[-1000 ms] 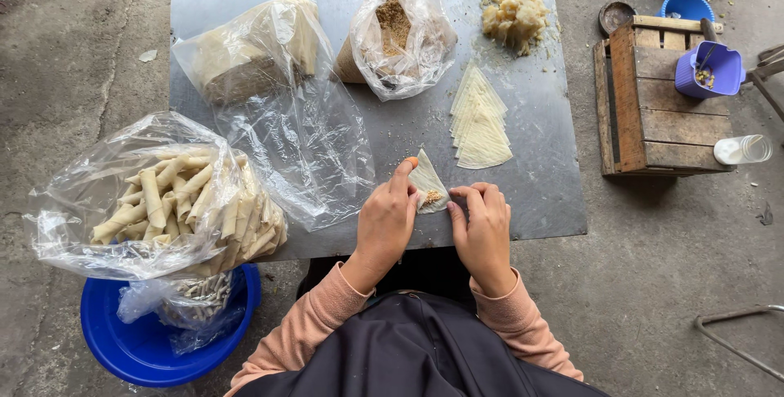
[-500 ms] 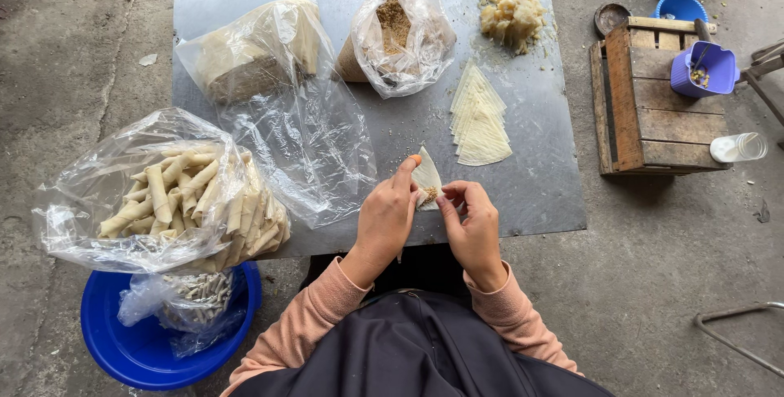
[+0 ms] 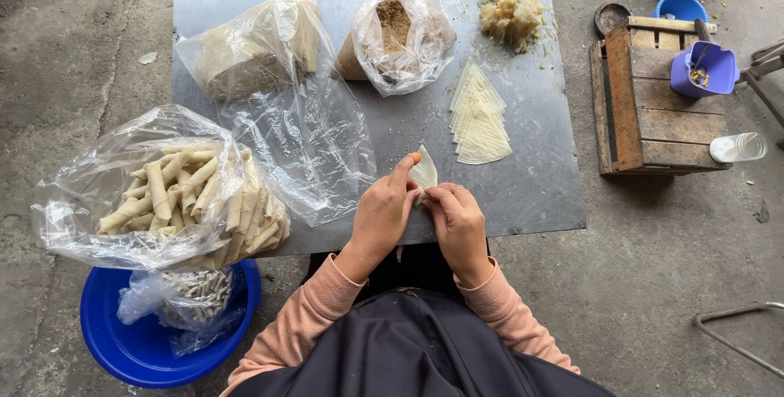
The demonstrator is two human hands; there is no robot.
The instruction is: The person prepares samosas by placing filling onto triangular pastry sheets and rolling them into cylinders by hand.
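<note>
Here both hands — left hand (image 3: 382, 216), right hand (image 3: 459, 221) — grip (pinched shut) one wrapper (image 3: 424, 171).

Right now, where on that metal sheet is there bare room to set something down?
Bare metal sheet lies right of the hands, below the stack of triangular wrappers, and along the right edge. A smaller gap lies between that stack and the open filling bag. The left half is crowded: wrapper bag, loose plastic, bag of finished rolls.

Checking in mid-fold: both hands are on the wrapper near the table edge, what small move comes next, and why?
Probably keep rolling the wrapper forward: left hand and right hand pinch its lower end, its pointed tip stands free, and finished rolls are tight tubes.
</note>
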